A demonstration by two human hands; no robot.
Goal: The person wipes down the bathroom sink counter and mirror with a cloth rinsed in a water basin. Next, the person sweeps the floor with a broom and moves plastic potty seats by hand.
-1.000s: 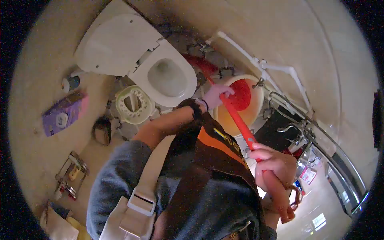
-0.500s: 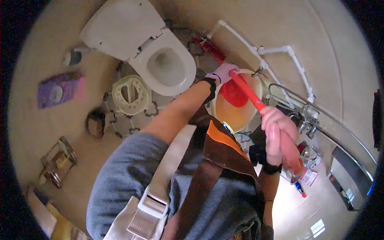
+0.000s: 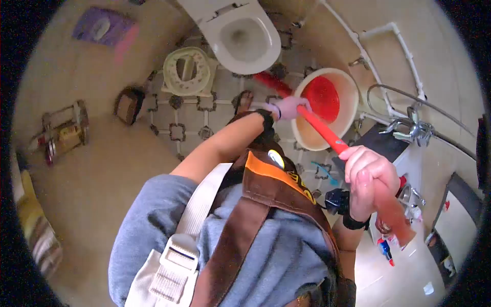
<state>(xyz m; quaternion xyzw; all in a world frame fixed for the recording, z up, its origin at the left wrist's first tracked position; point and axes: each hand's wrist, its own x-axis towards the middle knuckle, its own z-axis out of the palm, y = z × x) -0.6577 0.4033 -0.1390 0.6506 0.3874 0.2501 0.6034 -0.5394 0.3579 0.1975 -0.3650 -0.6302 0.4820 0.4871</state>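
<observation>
A long-handled red broom (image 3: 327, 134) runs slantwise across the view, and both my hands are wrapped round its handle. My left hand (image 3: 290, 107), in a pink glove, grips the lower part, beside the rim of a cream tub (image 3: 352, 89). Higher up, near the handle's top end, my right hand (image 3: 371, 176) is closed round it. The blurred red head of the broom (image 3: 271, 83) is low by the tiled floor, in front of the white toilet (image 3: 245, 43); whether it touches the floor I cannot tell. A red basin (image 3: 325, 100) lies inside the tub.
Left of the toilet stands a pale green, ring-topped seat or stool (image 3: 188, 71). White pipes (image 3: 404, 48) run along the right wall, near a tap with a shower hose (image 3: 417, 130). A dark-framed mirror (image 3: 460, 220) and a blue bottle (image 3: 385, 250) are at the lower right.
The broom head has come from the wall at the toilet's right to the floor in front of the bowl. My view has shifted, showing more floor. Both hands keep their hold.
</observation>
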